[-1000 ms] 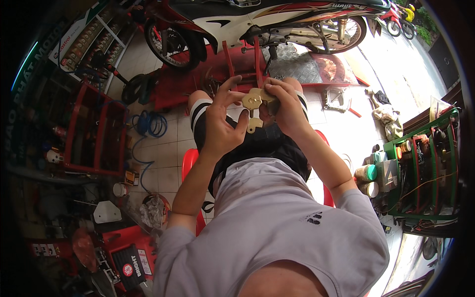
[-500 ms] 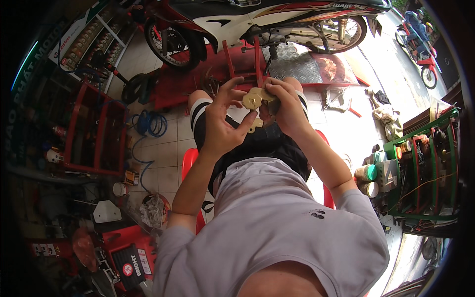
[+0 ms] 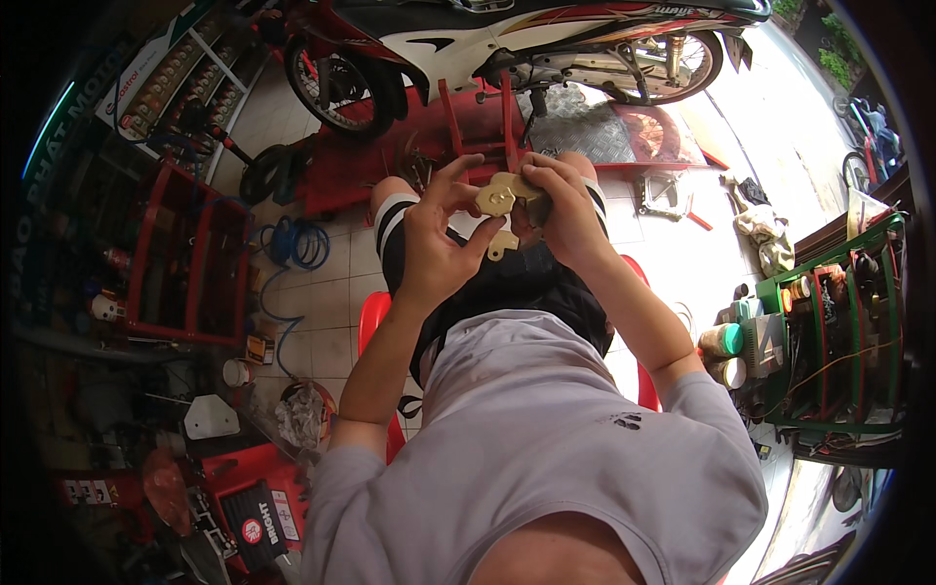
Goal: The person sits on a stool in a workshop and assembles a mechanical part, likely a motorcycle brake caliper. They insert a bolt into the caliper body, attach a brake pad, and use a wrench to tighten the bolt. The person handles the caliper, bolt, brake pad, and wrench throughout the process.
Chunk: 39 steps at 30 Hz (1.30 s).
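Above my knees I hold a gold-coloured metal brake caliper (image 3: 498, 200), with a rounded boss and a lug with a hole at its lower end. My right hand (image 3: 564, 210) is closed round its right side, thumb along the top. From the other side my left hand (image 3: 441, 229) grips it, with the thumb against its lower part and the index finger raised and bent over the top. The left fingertips behind the caliper are partly hidden.
Ahead, a motorbike (image 3: 429, 58) stands over a red lift platform (image 3: 341, 166). A coiled blue hose (image 3: 295, 244) and a red rack (image 3: 146, 253) are at left. To the right stand a green shelf (image 3: 848, 341) and jars (image 3: 721, 340). I sit on a red chair (image 3: 372, 317).
The brake caliper has turned slightly in my fingers, while my hands stay almost in place. Outside at the far right, the passing motorbike and rider have shifted toward the picture's right rim.
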Tool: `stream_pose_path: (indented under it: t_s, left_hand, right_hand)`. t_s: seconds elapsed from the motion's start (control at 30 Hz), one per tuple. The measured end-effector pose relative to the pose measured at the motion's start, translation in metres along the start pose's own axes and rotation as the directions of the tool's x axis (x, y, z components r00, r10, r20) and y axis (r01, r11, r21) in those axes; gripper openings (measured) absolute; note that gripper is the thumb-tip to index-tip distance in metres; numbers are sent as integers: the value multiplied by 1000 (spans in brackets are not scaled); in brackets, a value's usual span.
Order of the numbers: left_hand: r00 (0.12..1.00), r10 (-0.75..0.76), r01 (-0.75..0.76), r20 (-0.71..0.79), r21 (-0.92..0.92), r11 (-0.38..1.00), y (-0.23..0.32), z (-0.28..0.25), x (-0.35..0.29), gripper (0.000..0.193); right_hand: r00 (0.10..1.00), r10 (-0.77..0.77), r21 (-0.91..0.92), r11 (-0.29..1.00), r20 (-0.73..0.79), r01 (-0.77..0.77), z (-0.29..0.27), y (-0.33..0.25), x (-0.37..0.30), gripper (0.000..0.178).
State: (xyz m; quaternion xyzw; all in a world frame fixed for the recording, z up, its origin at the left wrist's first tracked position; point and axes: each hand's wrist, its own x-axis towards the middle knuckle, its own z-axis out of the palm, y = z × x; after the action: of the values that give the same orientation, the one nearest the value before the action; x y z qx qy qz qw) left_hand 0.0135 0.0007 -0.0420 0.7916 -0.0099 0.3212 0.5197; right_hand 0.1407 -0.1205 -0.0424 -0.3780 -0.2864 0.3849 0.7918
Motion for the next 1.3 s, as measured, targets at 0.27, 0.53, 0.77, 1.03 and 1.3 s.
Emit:
stream_pose_path:
  t_s: [0.27, 0.53, 0.77, 1.03, 1.3]
  left_hand:
    - [1000, 22, -21, -21, 35, 999, 3, 1, 1, 63]
    - [1000, -13, 14, 6, -105, 994, 0, 3, 1, 65]
    - [999, 25, -26, -26, -41, 999, 0, 3, 0, 64]
    - [999, 16, -18, -46, -45, 999, -5, 0, 0, 63]
    - [995, -34, 51, -94, 176, 983, -24, -7, 8, 61]
  right_hand:
    - [1000, -6, 0, 1000, -18, 6, -2, 2, 1, 16]
    - [1000, -5, -6, 1000, 4, 5, -3, 0, 1, 16]
    - [1000, -2, -21, 1000, 8, 2, -2, 1, 0, 17]
    - [999, 35, -15, 999, 24, -35, -2, 7, 6, 18]
    - [965, 258, -304, 917, -37, -257, -81, 73, 47, 47]
